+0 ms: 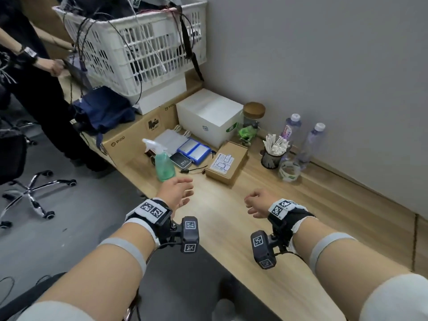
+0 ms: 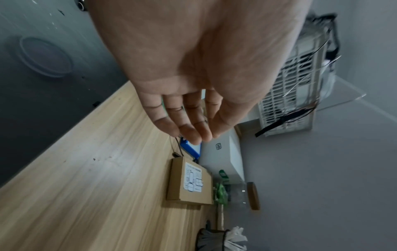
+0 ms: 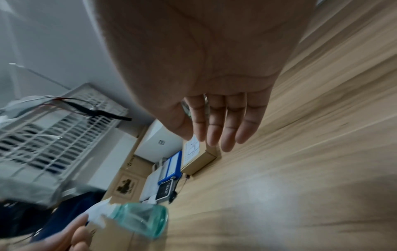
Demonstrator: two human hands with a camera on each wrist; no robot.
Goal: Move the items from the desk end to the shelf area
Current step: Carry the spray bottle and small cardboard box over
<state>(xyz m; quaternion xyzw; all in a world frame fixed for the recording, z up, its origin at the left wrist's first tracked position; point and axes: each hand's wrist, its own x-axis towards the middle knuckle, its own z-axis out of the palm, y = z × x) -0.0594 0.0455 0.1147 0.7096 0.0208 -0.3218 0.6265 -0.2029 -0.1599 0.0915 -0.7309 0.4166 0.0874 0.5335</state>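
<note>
My left hand (image 1: 184, 191) hovers open just above the wooden desk (image 1: 231, 239), right beside a green spray bottle (image 1: 164, 166) and not touching it. In the left wrist view its fingers (image 2: 189, 125) hang straight and hold nothing. My right hand (image 1: 253, 202) floats open over bare desk, a short way in front of a flat brown cardboard box (image 1: 225, 162). Its fingers (image 3: 217, 130) are straight and empty. Beyond lie two blue battery packs (image 1: 194, 149), a small black device (image 1: 180, 159) and a white box (image 1: 209, 117).
Along the wall stand a cork-lidded jar (image 1: 253, 114), a green toy (image 1: 247, 133), a mesh cup of cotton swabs (image 1: 274, 151), a tape roll (image 1: 289, 171) and two bottles (image 1: 312, 142). A white basket (image 1: 139, 49) tops cartons. Another person (image 1: 27, 56) and a chair (image 1: 30, 184) are left.
</note>
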